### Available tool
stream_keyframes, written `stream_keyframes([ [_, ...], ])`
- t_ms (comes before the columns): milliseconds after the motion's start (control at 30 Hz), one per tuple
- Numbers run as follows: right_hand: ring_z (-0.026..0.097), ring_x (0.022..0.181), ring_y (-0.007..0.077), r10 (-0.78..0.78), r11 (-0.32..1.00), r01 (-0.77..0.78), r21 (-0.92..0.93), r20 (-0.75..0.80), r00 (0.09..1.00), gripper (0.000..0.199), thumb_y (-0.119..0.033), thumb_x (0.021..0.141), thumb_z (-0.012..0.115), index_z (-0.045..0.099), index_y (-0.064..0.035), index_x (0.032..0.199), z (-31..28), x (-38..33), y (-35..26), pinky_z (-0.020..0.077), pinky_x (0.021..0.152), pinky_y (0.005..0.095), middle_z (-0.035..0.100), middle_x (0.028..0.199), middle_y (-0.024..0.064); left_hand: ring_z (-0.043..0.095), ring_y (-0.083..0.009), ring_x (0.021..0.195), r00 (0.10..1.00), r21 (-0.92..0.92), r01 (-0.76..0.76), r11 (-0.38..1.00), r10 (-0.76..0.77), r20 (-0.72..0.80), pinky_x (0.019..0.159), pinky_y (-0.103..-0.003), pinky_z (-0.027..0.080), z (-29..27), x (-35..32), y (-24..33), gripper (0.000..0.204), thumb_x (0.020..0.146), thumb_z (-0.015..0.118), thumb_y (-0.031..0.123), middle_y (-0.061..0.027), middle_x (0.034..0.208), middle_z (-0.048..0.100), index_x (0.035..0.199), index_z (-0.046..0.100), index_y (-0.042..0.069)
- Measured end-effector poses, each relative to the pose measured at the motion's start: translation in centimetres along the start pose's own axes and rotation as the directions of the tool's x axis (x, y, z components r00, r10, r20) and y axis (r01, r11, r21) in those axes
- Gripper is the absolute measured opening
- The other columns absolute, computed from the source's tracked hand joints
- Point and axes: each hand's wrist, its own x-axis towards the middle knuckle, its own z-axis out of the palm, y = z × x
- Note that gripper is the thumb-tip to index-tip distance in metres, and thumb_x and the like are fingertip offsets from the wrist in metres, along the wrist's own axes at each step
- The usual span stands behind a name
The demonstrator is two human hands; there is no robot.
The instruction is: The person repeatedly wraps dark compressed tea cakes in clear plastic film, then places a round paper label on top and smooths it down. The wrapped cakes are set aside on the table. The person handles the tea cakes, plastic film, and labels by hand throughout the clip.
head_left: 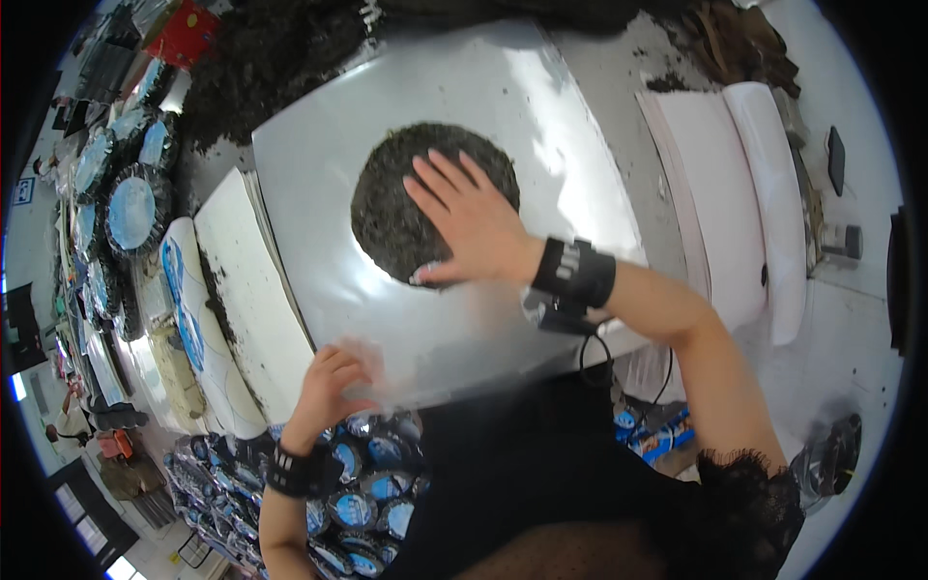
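A round, flat cake of dark dried seaweed (401,227) lies on a shiny silver sheet (314,193) in front of me. My right hand (471,217) rests palm down on its right part, fingers spread and holding nothing. Beyond the fingers, the cake's far and left edges show. My left hand (336,382) is at the sheet's near left corner, its fingers bent and smeared by motion. Whether it pinches anything there cannot be made out.
Loose dark seaweed (275,72) is heaped at the far left. Round packs with blue labels (133,211) are stacked on the left; more packs (353,509) lie below my left hand. A stack of pale sheets (242,261) flanks the silver sheet; a white roll (770,203) stands right.
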Motion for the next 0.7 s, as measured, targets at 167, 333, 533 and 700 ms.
stream_keyframes([
  [167, 0.028, 0.156, 0.0417, 0.087, 0.996, -0.084, -0.035, 0.090, 0.992, 0.113, -0.069, 0.076, 0.078, 0.041, 0.0031, 0.155, 1.0, -1.0, 0.2, 0.0189, 0.128, 0.0570, 0.037, 0.163, 0.0255, 0.059, -0.0279, 0.099, 0.994, -0.004, -0.079, 0.997, 0.079, 0.069, 0.093, -0.041, 0.046, 2.9, -2.8, -3.0, 0.023, 0.071, 0.089, 0.012, -0.0019, 0.092, 0.067, 0.089, 0.076, 0.012],
  [333, 0.027, 0.156, 0.0411, 0.135, 0.989, -0.128, -0.078, 0.090, 0.987, 0.118, -0.067, 0.076, 0.080, 0.036, 0.0075, 0.156, 1.2, 0.3, 0.6, 0.0181, 0.129, 0.0566, 0.036, 0.164, 0.0250, 0.059, -0.0346, 0.119, 0.767, 0.306, -0.137, 0.942, 0.296, -0.568, 0.101, -0.045, 0.049, -0.1, 2.0, 4.8, 0.046, 0.077, 0.092, 0.021, -0.0184, 0.116, 0.066, 0.110, 0.068, 0.001],
  [533, 0.043, 0.146, 0.0453, 0.249, 0.705, -0.240, 0.667, 0.085, 0.965, 0.085, -0.049, 0.088, 0.075, 0.047, -0.0049, 0.155, -7.8, 1.1, -4.0, 0.0259, 0.124, 0.0597, 0.051, 0.155, 0.0195, 0.055, -0.0395, 0.119, 0.754, 0.079, 0.100, 0.992, -0.024, -0.657, 0.104, -0.049, 0.042, 7.2, 14.7, 5.9, 0.080, 0.081, 0.084, 0.029, -0.0210, 0.128, 0.058, 0.146, 0.050, -0.002],
  [700, 0.043, 0.142, 0.0521, 0.274, 0.962, -0.273, -0.019, 0.057, 0.960, 0.084, -0.046, 0.089, 0.075, 0.048, 0.0024, 0.152, -9.9, -6.0, -7.0, 0.0253, 0.120, 0.0680, 0.049, 0.152, 0.0309, 0.057, -0.0330, 0.095, 0.650, -0.001, 0.117, 0.993, -0.077, -0.756, 0.085, -0.044, 0.046, 9.1, 16.9, 3.6, 0.033, 0.088, 0.068, 0.004, -0.0111, 0.102, 0.063, 0.120, 0.074, 0.007],
])
